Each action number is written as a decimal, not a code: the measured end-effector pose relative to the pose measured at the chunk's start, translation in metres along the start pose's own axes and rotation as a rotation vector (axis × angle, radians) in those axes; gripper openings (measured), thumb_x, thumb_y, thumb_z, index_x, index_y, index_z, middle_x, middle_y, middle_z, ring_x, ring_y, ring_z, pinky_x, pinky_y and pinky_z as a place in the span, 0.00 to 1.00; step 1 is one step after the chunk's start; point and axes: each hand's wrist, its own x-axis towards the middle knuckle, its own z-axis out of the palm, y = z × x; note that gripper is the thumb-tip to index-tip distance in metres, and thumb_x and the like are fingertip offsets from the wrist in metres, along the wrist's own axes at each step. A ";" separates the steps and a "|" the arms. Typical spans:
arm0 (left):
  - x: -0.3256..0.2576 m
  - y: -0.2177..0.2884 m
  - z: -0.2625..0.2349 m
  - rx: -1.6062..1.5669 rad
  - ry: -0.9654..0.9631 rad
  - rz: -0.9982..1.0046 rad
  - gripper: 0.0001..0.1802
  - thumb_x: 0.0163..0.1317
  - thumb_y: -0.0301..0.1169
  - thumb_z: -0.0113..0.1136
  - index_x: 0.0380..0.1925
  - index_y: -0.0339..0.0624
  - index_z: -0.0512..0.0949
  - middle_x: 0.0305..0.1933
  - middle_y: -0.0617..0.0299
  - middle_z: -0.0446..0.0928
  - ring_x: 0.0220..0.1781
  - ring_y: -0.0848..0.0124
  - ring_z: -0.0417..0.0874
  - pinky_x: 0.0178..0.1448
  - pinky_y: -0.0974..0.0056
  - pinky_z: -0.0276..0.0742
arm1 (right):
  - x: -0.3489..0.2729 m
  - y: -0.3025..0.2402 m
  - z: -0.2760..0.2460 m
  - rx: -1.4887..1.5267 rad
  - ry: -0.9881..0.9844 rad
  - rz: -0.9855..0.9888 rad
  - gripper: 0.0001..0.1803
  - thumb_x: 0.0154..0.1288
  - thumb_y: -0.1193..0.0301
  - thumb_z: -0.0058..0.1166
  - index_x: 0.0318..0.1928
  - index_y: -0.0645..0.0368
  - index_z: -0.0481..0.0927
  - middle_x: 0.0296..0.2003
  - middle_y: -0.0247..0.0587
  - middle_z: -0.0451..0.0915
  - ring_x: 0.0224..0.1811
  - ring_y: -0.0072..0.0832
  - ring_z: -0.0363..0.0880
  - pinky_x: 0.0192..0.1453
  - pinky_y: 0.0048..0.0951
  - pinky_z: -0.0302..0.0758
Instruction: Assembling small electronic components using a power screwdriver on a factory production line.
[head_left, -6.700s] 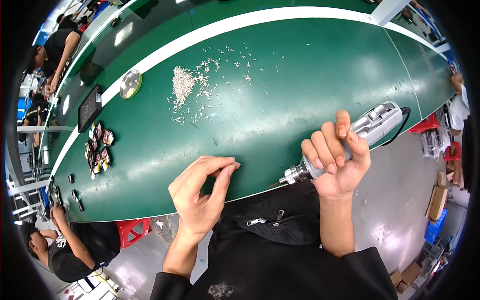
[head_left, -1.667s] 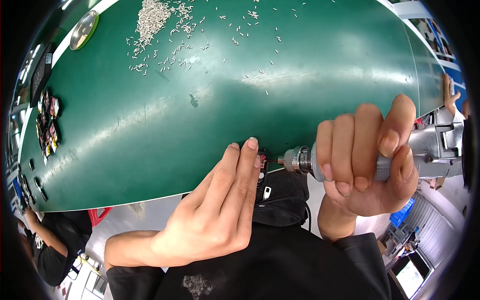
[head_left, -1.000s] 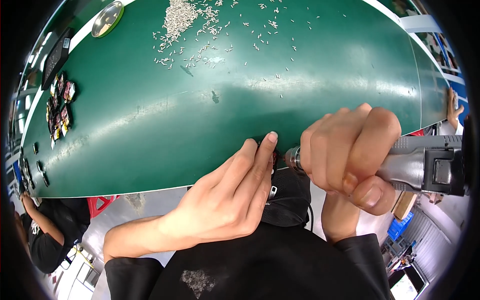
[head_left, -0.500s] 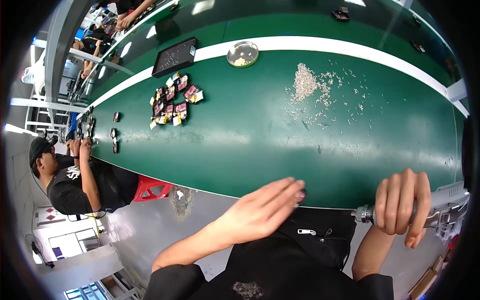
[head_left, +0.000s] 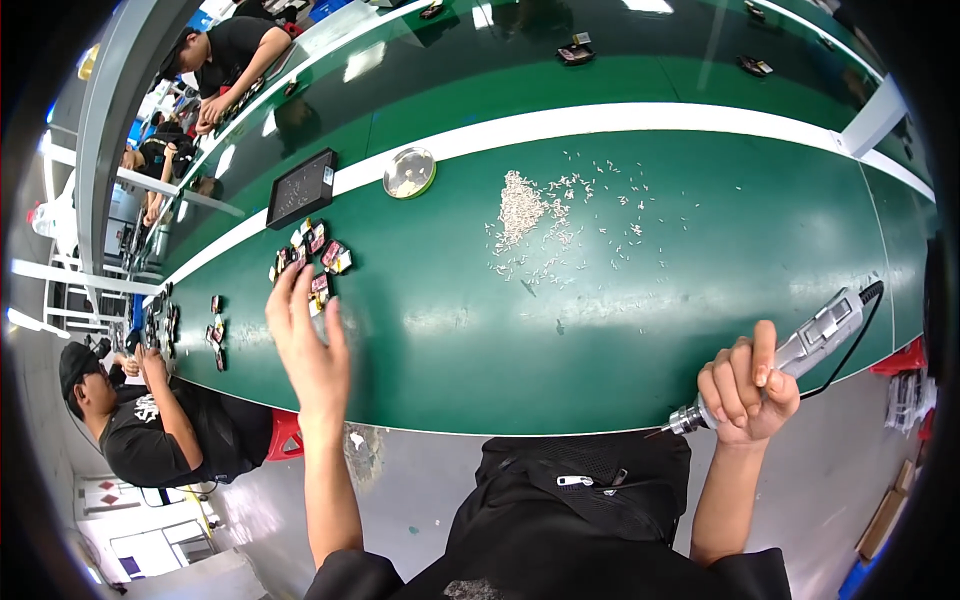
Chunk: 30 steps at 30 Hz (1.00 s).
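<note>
My left hand (head_left: 315, 350) reaches out over the left part of the green table. Its fingers are stretched apart at a cluster of small black parts (head_left: 337, 257) with pinkish faces and white and yellow tabs, covering some of them; whether the fingertips touch any is hidden. At the table's front edge on the right, my right hand (head_left: 742, 392) is wrapped round a grey electric screwdriver (head_left: 822, 332). The bit (head_left: 656, 433) points left, and a black cable (head_left: 850, 345) runs from the back end.
A heap of small pale screws or pins (head_left: 520, 210) lies mid-table, with loose ones scattered to its right. Behind the cluster are a black tray (head_left: 300, 190) and a round dish (head_left: 409, 173). A co-worker (head_left: 150, 415) sits at the left; a white rail (head_left: 600, 118) borders the far side.
My left hand has gone from the front edge to the cluster at the left; the small dark thing at its fingers no longer shows. The screwdriver has shifted left and tilted, and the view has turned.
</note>
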 end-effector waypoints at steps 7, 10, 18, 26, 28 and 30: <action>0.032 0.098 0.041 -0.355 -0.186 0.181 0.14 0.54 0.20 0.64 0.43 0.36 0.79 0.45 0.54 0.74 0.46 0.59 0.78 0.47 0.60 0.75 | -0.011 -0.001 -0.002 0.089 0.180 -0.011 0.05 0.63 0.72 0.46 0.31 0.59 0.68 0.11 0.29 0.61 0.11 0.21 0.62 0.23 0.28 0.66; 0.038 0.103 0.050 -0.310 -0.227 0.268 0.12 0.54 0.20 0.64 0.40 0.36 0.79 0.43 0.56 0.74 0.43 0.60 0.78 0.44 0.61 0.75 | -0.011 0.000 -0.001 0.115 0.185 -0.016 0.05 0.63 0.71 0.46 0.31 0.58 0.68 0.11 0.29 0.60 0.11 0.21 0.62 0.23 0.27 0.66; 0.053 0.107 0.053 -0.093 -0.202 0.546 0.05 0.53 0.19 0.62 0.31 0.35 0.77 0.34 0.59 0.74 0.35 0.62 0.77 0.38 0.58 0.75 | -0.011 0.000 -0.001 0.107 0.141 -0.013 0.05 0.63 0.71 0.46 0.32 0.58 0.68 0.11 0.29 0.61 0.12 0.20 0.62 0.25 0.27 0.66; 0.049 0.102 0.056 -0.339 -0.269 0.294 0.07 0.55 0.19 0.54 0.31 0.34 0.66 0.31 0.51 0.69 0.34 0.54 0.73 0.38 0.54 0.72 | -0.010 0.001 -0.002 0.066 0.123 -0.030 0.06 0.65 0.70 0.47 0.32 0.57 0.67 0.12 0.29 0.62 0.12 0.19 0.61 0.23 0.27 0.65; 0.036 0.104 0.045 -0.399 -0.286 0.238 0.06 0.55 0.18 0.50 0.31 0.33 0.65 0.29 0.50 0.67 0.32 0.52 0.72 0.37 0.54 0.69 | -0.010 0.002 0.001 0.080 0.144 -0.023 0.06 0.65 0.70 0.47 0.32 0.57 0.67 0.12 0.28 0.62 0.12 0.18 0.60 0.23 0.26 0.65; 0.022 0.106 0.033 -0.522 -0.272 0.238 0.05 0.56 0.17 0.47 0.31 0.33 0.64 0.28 0.50 0.66 0.29 0.53 0.70 0.35 0.55 0.68 | -0.012 0.002 0.003 0.077 0.152 -0.019 0.07 0.65 0.70 0.47 0.32 0.57 0.66 0.12 0.28 0.61 0.12 0.18 0.60 0.23 0.26 0.65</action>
